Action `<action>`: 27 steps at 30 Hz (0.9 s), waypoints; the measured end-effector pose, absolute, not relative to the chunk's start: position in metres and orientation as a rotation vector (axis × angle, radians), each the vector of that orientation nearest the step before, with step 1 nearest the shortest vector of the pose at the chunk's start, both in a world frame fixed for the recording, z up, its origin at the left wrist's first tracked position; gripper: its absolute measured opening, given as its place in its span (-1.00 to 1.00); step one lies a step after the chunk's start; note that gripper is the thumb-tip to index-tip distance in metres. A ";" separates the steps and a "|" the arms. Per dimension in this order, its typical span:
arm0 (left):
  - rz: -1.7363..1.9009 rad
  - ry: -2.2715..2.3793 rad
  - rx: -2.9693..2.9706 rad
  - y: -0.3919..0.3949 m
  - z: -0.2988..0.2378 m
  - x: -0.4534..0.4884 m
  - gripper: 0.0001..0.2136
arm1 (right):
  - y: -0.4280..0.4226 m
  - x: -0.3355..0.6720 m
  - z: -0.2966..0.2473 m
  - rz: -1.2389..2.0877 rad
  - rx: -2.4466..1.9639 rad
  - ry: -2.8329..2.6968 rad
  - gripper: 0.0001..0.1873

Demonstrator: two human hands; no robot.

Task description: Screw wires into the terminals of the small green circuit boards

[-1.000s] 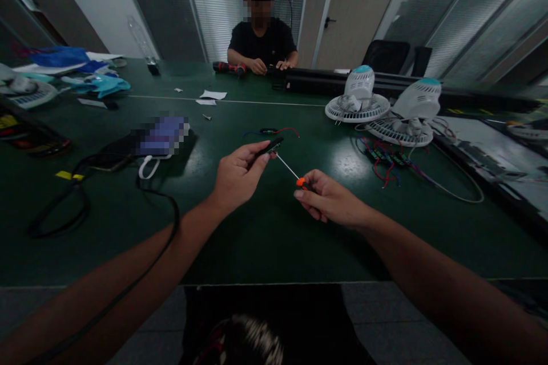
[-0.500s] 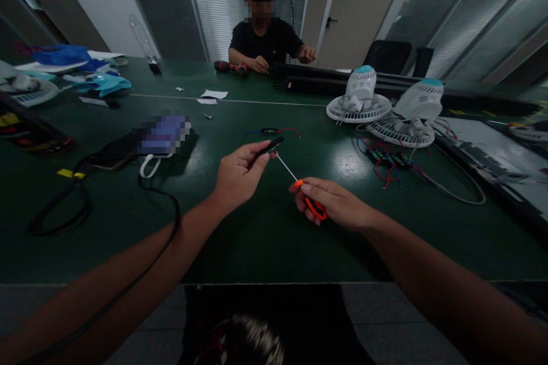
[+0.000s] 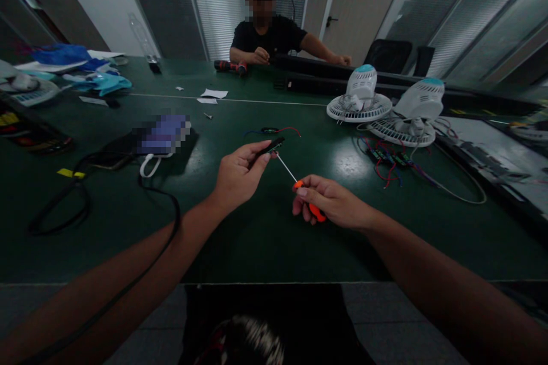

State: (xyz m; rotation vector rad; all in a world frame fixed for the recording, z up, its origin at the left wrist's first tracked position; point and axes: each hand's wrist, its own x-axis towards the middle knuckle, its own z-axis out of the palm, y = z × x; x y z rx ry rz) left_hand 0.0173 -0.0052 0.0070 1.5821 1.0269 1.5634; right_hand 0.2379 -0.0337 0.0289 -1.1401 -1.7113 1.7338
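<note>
We have the screwdriver (image 3: 287, 167) in our right hand (image 3: 329, 199), thumb and fingers curled closed about its orange handle. At the far end of the screwdriver, our left hand (image 3: 237, 175) pinches a small black housing (image 3: 274, 144) between thumb and fingers, lifted clear of the green tabletop (image 3: 261, 251). A sliver of green circuit board shows along the housing's near edge. The screwdriver's tip meets that edge or stops just beside it; we cannot tell whether it sits in a screw, since the spot is too small and dim.

To do this well, we would line the shaft up squarely with whatever it bears on, press gently along it, and turn with the fingertips rather than the whole wrist. The housing is held in the air, so it will probably give under a hard push; resting both forearms on the tabletop should steady it. The left thumb lies very near the tip, so a slip could catch it: a grip slightly farther back would be safer. The black cable (image 3: 174, 205) to the left of the screwdriver runs over our left forearm and could tug. We would also mind the single wired circuit board (image 3: 269, 130) beyond the screwdriver and the cluster of wired boards (image 3: 387, 157) to its right
</note>
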 end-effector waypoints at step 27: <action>1.555 1.006 1.589 -0.001 0.003 0.019 -0.69 | -0.034 0.242 0.029 1.822 -1.152 -1.610 -0.50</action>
